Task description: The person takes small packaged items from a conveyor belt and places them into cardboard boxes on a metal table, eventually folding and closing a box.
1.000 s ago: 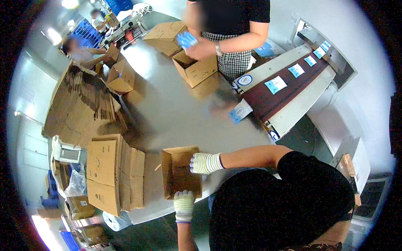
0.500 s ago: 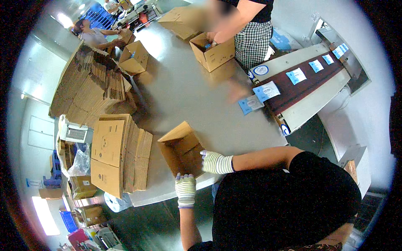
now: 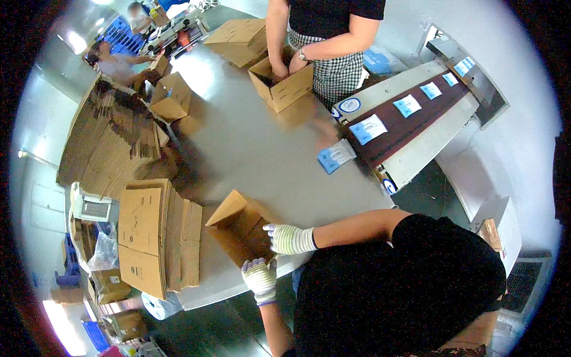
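An open cardboard box (image 3: 238, 233) stands tilted near the table's front edge, its inside bare cardboard. My left hand (image 3: 260, 281), in a striped knit glove with pale fingertips, is closed over the box's near edge. My right hand (image 3: 290, 239), gloved alike, curls its fingers over the box's right edge. The thumbs are partly hidden. Left of the box stands a stack of flat folded cartons (image 3: 181, 241), close beside it but apart from my hands.
A conveyor (image 3: 410, 122) at the right carries several blue-and-white packets; one packet (image 3: 336, 156) lies on the grey table (image 3: 238, 143). Across it, a co-worker reaches into another box (image 3: 285, 89). More flat cartons (image 3: 113, 134) are piled at the left, near an open box (image 3: 171, 98).
The whole view has shifted. My left hand has turned at the box's near edge, its wrist now angled. The nearest packet has slid apart from the one behind it. The co-worker has straightened somewhat.
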A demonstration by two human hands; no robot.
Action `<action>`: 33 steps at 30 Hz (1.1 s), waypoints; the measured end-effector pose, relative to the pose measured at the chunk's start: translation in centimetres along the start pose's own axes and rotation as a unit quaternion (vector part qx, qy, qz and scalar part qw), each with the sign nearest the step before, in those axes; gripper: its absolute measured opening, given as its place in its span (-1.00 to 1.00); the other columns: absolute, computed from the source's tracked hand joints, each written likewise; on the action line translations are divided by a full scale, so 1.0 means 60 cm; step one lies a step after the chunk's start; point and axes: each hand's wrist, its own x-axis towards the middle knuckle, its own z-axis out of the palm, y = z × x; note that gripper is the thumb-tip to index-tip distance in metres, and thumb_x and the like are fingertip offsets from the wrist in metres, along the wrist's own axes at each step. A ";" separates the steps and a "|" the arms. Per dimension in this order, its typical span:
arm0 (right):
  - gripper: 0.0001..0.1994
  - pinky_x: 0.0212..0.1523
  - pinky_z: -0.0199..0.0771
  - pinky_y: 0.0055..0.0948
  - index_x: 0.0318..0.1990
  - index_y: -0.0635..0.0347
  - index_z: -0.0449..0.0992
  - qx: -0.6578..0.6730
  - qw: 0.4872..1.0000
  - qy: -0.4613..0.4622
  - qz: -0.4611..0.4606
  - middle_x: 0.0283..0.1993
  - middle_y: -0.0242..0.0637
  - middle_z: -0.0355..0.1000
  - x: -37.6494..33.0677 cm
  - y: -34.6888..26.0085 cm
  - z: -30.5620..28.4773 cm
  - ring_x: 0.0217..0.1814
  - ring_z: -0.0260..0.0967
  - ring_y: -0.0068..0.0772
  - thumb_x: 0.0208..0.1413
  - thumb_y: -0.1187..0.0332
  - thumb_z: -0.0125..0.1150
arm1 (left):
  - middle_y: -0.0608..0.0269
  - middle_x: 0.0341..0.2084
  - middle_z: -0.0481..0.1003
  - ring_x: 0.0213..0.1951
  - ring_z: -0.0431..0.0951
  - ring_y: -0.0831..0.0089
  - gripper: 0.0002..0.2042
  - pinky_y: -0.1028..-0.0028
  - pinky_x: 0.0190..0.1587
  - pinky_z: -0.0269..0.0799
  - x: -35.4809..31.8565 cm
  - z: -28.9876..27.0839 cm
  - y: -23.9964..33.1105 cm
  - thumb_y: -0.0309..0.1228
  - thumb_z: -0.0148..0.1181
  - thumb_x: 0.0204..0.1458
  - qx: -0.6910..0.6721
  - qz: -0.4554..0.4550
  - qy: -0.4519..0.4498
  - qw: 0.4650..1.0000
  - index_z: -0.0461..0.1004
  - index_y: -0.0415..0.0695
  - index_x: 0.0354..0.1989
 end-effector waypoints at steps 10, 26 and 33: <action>-0.84 0.25 0.04 -0.17 -0.62 0.06 0.48 0.006 1.000 0.005 0.001 -0.59 -0.38 0.40 0.004 0.001 0.010 -0.34 0.39 -0.34 -0.10 0.34 0.00 | 0.26 -0.64 0.39 -0.46 0.43 0.28 -0.74 0.27 -0.11 0.30 0.007 -0.012 0.009 -0.19 0.27 -0.33 0.002 0.007 0.029 1.000 0.38 -0.05 -0.58; -0.85 0.25 0.04 -0.17 -0.60 0.05 0.49 -0.003 1.000 0.012 -0.017 -0.56 -0.37 0.43 -0.001 0.001 0.007 -0.31 0.39 -0.34 -0.10 0.34 0.01 | 0.25 -0.64 0.40 -0.45 0.44 0.27 -0.74 0.28 -0.08 0.29 -0.001 -0.012 0.013 -0.17 0.26 -0.33 -0.004 -0.012 0.021 1.000 0.39 -0.06 -0.59; -0.84 0.24 0.04 -0.14 -0.63 0.00 0.47 -0.027 0.999 0.036 -0.016 -0.59 -0.41 0.41 -0.008 -0.002 0.009 -0.33 0.38 -0.33 -0.10 0.29 0.01 | 0.25 -0.61 0.40 -0.42 0.43 0.29 -0.73 0.30 -0.04 0.26 -0.006 -0.007 0.017 -0.14 0.23 -0.25 0.013 -0.006 0.029 0.999 0.39 -0.08 -0.58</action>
